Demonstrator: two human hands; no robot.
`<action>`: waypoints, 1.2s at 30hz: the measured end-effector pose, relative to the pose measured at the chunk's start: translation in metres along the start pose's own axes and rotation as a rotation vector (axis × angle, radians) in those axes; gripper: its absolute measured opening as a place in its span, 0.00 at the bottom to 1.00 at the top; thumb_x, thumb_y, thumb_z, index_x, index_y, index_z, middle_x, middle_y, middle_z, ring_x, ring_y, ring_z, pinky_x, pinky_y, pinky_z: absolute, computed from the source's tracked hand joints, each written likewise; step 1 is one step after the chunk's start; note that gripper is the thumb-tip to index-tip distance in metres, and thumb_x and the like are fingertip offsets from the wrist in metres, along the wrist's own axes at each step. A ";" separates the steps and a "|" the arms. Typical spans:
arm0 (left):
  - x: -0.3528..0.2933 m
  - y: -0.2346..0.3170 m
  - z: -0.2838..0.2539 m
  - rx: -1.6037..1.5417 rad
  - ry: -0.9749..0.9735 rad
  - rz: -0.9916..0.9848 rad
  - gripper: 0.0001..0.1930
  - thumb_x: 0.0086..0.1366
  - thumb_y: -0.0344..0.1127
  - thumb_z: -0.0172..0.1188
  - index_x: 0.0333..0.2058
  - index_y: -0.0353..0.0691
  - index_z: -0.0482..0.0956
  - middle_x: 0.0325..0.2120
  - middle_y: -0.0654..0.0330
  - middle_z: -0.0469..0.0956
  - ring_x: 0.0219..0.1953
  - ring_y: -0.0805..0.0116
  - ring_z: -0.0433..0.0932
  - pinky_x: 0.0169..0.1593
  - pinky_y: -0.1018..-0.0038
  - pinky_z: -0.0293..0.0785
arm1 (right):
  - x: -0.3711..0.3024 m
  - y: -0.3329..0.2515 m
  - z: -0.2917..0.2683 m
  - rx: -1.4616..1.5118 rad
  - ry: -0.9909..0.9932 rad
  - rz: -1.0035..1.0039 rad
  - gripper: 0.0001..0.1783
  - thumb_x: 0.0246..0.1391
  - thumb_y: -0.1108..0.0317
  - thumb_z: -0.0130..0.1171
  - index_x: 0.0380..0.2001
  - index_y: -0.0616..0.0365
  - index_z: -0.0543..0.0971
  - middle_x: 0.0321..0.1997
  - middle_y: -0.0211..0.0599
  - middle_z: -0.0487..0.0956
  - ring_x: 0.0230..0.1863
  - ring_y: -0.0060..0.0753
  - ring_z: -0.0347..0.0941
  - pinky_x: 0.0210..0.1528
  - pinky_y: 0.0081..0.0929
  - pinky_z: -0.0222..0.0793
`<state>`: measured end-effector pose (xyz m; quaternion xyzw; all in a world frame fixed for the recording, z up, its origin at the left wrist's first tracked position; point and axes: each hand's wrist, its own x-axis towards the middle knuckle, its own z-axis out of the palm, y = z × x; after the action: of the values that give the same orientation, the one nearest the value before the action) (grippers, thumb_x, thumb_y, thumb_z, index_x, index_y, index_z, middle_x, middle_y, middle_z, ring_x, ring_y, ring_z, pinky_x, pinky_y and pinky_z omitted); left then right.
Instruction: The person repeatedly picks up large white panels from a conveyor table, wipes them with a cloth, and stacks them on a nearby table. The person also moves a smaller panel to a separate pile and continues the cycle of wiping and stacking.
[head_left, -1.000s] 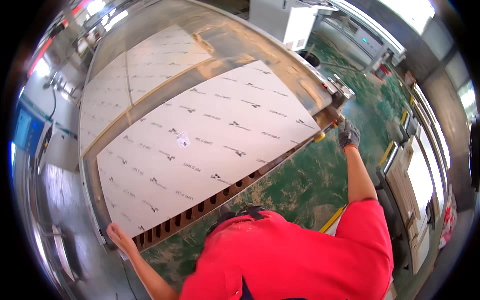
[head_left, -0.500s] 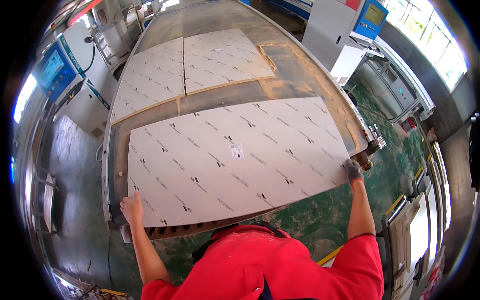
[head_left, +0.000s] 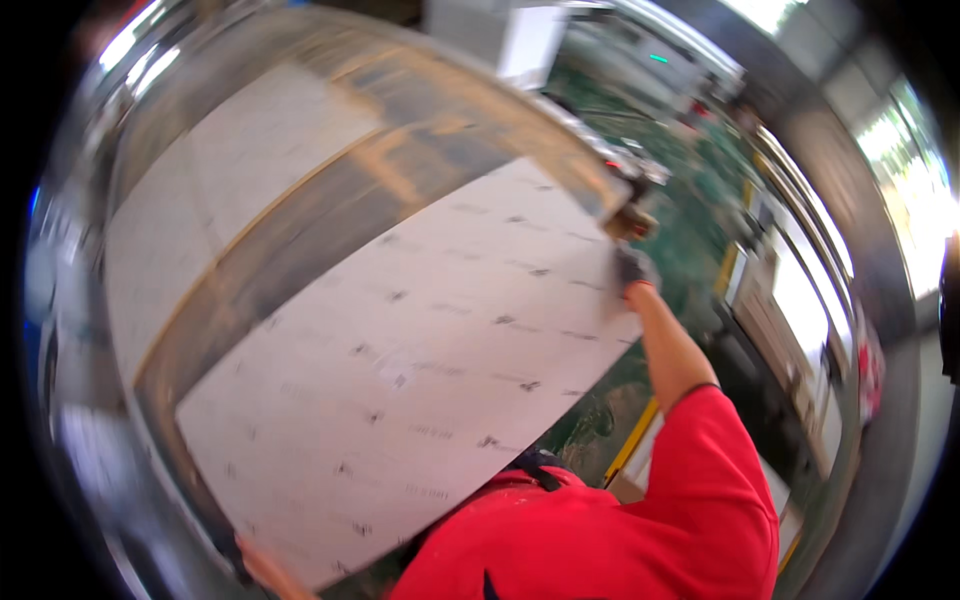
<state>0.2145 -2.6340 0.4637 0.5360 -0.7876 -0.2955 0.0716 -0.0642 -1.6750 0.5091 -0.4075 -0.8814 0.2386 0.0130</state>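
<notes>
A large white panel [head_left: 400, 340] with small dark printed marks spans the space in front of me, mostly over a dusty worktable [head_left: 330, 205]. My right hand [head_left: 635, 270], in a dark grey glove with a red cuff, is closed on the panel's right edge. At the lower left, my bare left hand [head_left: 268, 568] is at the panel's opposite end, gripping its edge. That hand is blurred, and its fingers are partly out of sight. A small pale label [head_left: 397, 370] lies near the panel's middle.
More white panels [head_left: 235, 150] lie farther back on the table, with brown dust along their edges. To the right, boards [head_left: 775, 310] lean in a rack over the green floor [head_left: 690, 190]. A metal fitting [head_left: 630, 215] juts from the table's right corner.
My view has swung right and blurred, so the table and panel appear tilted, with the left end lower. Both hands remain at the panel's ends.
</notes>
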 end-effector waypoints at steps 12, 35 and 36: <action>-0.001 0.267 0.042 -0.230 -0.025 0.549 0.37 0.68 0.61 0.50 0.61 0.34 0.68 0.51 0.41 0.77 0.47 0.50 0.79 0.55 0.54 0.72 | -0.111 0.161 -0.099 0.046 0.488 0.028 0.20 0.63 0.67 0.41 0.55 0.52 0.74 0.45 0.54 0.80 0.47 0.55 0.77 0.50 0.46 0.72; -0.133 0.768 0.174 0.490 -1.256 1.800 0.38 0.71 0.61 0.41 0.42 0.21 0.79 0.38 0.41 0.82 0.43 0.46 0.80 0.49 0.59 0.72 | -1.058 -0.309 0.100 0.485 0.942 2.049 0.41 0.58 0.35 0.42 0.56 0.61 0.76 0.60 0.50 0.76 0.63 0.48 0.70 0.63 0.42 0.64; -0.130 0.759 0.164 0.590 -1.289 1.877 0.39 0.71 0.63 0.39 0.42 0.23 0.79 0.41 0.39 0.81 0.48 0.42 0.78 0.53 0.57 0.70 | -1.077 -0.344 0.119 0.507 1.005 2.017 0.41 0.58 0.35 0.41 0.56 0.61 0.76 0.59 0.50 0.76 0.63 0.48 0.71 0.63 0.42 0.65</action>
<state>-0.4100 -2.2647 0.7683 -0.5068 -0.8024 -0.1496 -0.2772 0.3840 -2.6941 0.7370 -0.9610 0.0227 0.1214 0.2473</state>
